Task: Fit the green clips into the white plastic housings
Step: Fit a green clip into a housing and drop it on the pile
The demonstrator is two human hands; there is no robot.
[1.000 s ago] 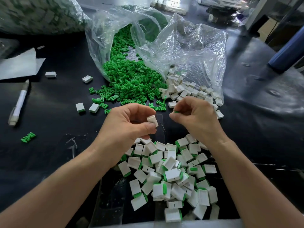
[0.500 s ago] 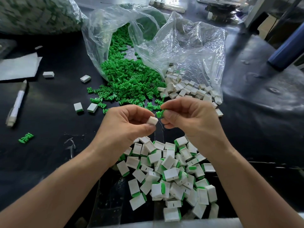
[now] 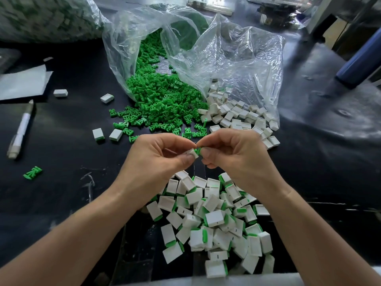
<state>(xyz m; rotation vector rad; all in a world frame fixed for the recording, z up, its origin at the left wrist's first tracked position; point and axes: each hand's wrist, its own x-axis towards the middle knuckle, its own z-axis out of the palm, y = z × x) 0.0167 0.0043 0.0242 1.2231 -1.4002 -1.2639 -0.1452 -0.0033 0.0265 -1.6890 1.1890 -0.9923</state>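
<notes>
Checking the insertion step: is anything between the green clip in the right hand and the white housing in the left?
Nothing visible. The green clip, pinched by the right hand, touches the end of the white housing gripped by the left hand; no finger or loose part sits between.

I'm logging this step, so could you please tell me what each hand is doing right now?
The left hand pinches a white housing.
The right hand pinches a green clip at the housing's end.

Loose clips (image 3: 162,104) lay behind the grip, spilling from a bag (image 3: 237,58); fitted housings (image 3: 214,218) before it; a pen (image 3: 20,131) well left.
</notes>
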